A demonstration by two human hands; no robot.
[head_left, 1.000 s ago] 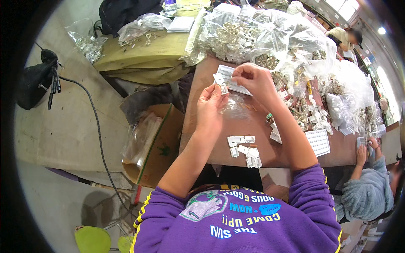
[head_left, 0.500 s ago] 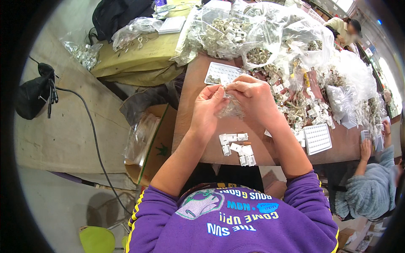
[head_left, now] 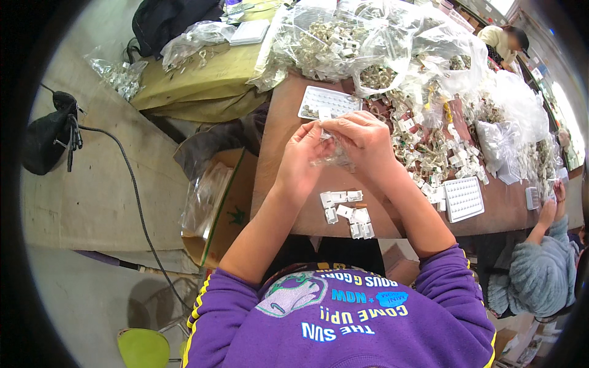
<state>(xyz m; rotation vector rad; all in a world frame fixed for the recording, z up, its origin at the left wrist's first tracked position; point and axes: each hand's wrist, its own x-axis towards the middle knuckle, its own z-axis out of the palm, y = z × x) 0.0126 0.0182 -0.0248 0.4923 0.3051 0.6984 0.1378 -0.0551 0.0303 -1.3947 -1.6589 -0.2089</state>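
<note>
Compared with the first frame, the right hand point(head_left: 367, 138) has come down from above the tray point(head_left: 337, 99) to meet the left hand point(head_left: 300, 153) at the upper centre.

At centre left, an open box point(head_left: 239, 197) stands beside the table, perhaps so that it can be reached without leaning. The left forearm slants up from the lower centre, its hand palm inward, thumb and forefinger pinching a small white piece point(head_left: 325, 113); it probably steadies this from its side. The piece shows just above the fingertips, at the tray's near edge. A clear bag point(head_left: 334, 159) lies beneath the hands. Lower, loose pieces point(head_left: 362, 216) sit between the forearms, likely kept close to the body for easy reach.

The right forearm angles in from the lower right, wrist bent, knuckles up, fingertips pressed together on the same piece; their exact contact is hidden. Right of it spreads a heap point(head_left: 429, 147) of parts, with a second tray point(head_left: 464, 199) below, seemingly set aside from the working spot.
</note>
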